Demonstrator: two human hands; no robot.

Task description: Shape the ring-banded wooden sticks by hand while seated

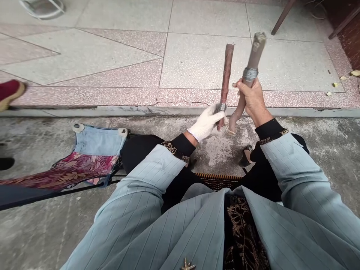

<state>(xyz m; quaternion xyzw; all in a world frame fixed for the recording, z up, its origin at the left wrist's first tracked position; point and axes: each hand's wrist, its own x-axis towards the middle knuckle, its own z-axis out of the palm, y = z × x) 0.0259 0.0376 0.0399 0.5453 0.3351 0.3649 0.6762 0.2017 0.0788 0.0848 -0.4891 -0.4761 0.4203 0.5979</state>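
My left hand [206, 122], in a white glove, is closed around the lower end of a reddish-brown stick [226, 71] that points up and away from me. My right hand [253, 100], bare, grips a grey-brown stick [254, 56] with a band of wire wound around it just above my fingers; its bent lower end pokes out below the hand. The two sticks stand side by side, a few centimetres apart, above the concrete ground between my knees.
A folding stool with a denim and floral cloth seat [84, 157] stands at my left. A step edge [112, 111] leads up to the tiled terrazzo floor [197, 56]. Dark chair legs [282, 17] are at the top right, a red shoe [9, 93] at far left.
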